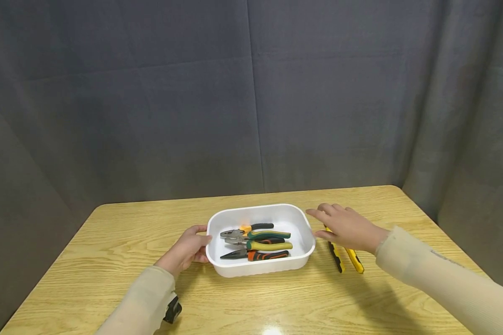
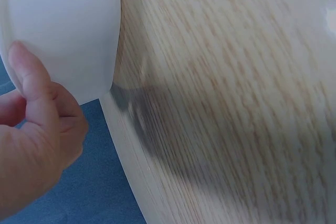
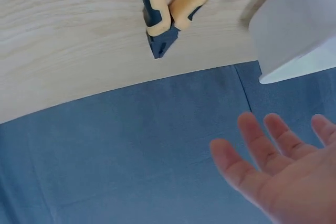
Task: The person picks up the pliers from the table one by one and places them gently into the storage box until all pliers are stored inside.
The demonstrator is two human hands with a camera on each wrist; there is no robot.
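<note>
The table point(image 1: 109, 260) bore a white tray point(image 1: 302, 253) at its middle, long axis running left to right, three pliers point(image 1: 255, 242) inside. The left hand point(image 1: 186, 251) gripped its left rim, thumb over the edge. The right hand point(image 1: 345, 228), fingers straight and holding nothing, hovered just right of the tray, over yellow pliers point(image 1: 345, 256) pointing away. Only the right wrist view showed their joined tip point(image 3: 160, 43).
</note>
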